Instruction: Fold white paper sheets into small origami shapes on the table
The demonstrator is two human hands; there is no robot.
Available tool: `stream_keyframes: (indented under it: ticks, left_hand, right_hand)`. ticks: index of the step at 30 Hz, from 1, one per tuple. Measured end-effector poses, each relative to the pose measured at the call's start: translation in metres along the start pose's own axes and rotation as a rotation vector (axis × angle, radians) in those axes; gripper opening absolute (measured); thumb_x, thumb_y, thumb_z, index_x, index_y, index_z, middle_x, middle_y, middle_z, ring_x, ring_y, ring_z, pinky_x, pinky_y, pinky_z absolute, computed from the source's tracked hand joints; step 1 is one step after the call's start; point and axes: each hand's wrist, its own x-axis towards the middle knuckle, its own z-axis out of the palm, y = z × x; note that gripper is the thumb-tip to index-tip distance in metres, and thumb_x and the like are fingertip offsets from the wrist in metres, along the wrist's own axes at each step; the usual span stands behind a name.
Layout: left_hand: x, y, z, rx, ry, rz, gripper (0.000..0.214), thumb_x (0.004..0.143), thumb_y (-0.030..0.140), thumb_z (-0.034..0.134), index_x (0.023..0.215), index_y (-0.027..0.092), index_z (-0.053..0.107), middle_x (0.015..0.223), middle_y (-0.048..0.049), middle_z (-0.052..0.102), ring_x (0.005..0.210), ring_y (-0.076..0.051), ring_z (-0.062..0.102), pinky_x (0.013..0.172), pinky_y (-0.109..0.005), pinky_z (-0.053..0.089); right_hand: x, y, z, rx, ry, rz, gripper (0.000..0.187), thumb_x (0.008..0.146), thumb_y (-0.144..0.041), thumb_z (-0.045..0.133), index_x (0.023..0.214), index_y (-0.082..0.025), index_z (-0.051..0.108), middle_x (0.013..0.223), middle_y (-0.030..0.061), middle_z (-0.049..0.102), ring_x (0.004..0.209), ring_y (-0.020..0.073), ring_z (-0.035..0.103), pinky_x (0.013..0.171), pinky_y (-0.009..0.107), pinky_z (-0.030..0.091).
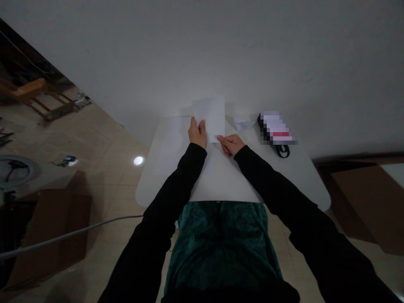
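Your left arm (pixel 170 189) and right arm (pixel 277 189) reach forward in black sleeves. Your left hand (pixel 198 132) points its fingers forward, while your right hand (pixel 231 144) turns inward, fingers aimed left.

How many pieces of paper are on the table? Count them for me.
2. A flat sheet at the table's far edge, touched by the left hand and right hand; a crumpled piece to its right. White-on-white paper may be hidden.
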Motion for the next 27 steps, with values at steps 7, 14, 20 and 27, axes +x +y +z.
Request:
stream_keyframes:
  ticks: [7, 14, 20, 27]
  left_hand:
    - [-0.005, 0.006, 0.002, -0.049, -0.119, 0.045, 0.056, 0.091, 0.066, 0.038, 0.112, 0.016, 0.054, 0.114, -0.0182, 0.065, 0.108, -0.026, 0.063, 0.099, -0.04, 0.047]
    - [-0.005, 0.008, 0.001, -0.061, -0.146, 0.033, 0.048, 0.092, 0.062, 0.041, 0.109, 0.019, 0.054, 0.107, -0.0141, 0.067, 0.104, -0.025, 0.064, 0.096, -0.04, 0.049]
    - [-0.004, 0.006, 0.003, -0.075, -0.163, 0.072, 0.047, 0.093, 0.061, 0.041, 0.108, 0.018, 0.054, 0.106, -0.0146, 0.067, 0.104, -0.025, 0.064, 0.096, -0.042, 0.049]
    - [-0.004, 0.007, 0.002, -0.065, -0.18, 0.063, 0.046, 0.092, 0.061, 0.043, 0.107, 0.019, 0.056, 0.105, -0.0141, 0.067, 0.103, -0.026, 0.064, 0.096, -0.042, 0.05]
  right_hand:
    - [0.004, 0.0, -0.004, -0.059, 0.154, -0.012, 0.076, 0.063, -0.093, 0.04, 0.035, -0.022, 0.037, 0.032, -0.0023, 0.035, 0.034, 0.0068, 0.03, 0.04, 0.027, 0.022]
    - [0.006, 0.001, -0.007, -0.061, 0.11, -0.001, 0.077, 0.061, -0.095, 0.041, 0.035, -0.022, 0.034, 0.033, -0.0026, 0.032, 0.036, 0.0066, 0.027, 0.04, 0.027, 0.019]
    - [0.005, -0.004, -0.008, -0.021, 0.178, -0.049, 0.075, 0.061, -0.093, 0.043, 0.037, -0.023, 0.031, 0.035, -0.0034, 0.032, 0.038, 0.0068, 0.028, 0.041, 0.027, 0.02]
    - [0.008, 0.002, -0.011, -0.024, 0.152, -0.045, 0.075, 0.067, -0.09, 0.044, 0.035, -0.022, 0.037, 0.034, -0.0022, 0.035, 0.036, 0.007, 0.031, 0.042, 0.027, 0.022]
